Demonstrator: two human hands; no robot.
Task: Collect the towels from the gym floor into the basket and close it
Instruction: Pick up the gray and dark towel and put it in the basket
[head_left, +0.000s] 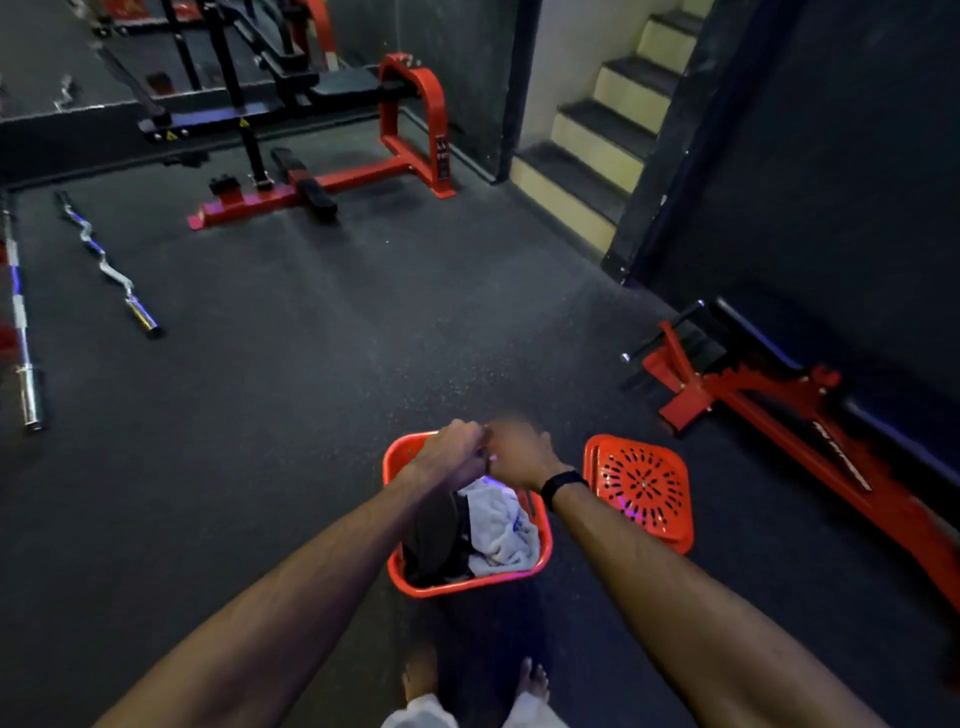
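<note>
Only one view here: head cam, worn by the person, wide-angle, looks forward and down from standing height. Edges bend a bit, e.g. the wall at right. At the bottom of the frame are the person's own bare feet (527, 680), so the cam tilts steeply down. Both forearms run up from the lower corners twd the centre; the left hand (457, 454) and right hand (522, 457) meet there, above the red basket (470, 584), quite near the lens. The top of the frame reaches far: gym machine (395, 135) and stairs (608, 130) at the back of the room. No 2nd view, so nothing is shared.
</note>
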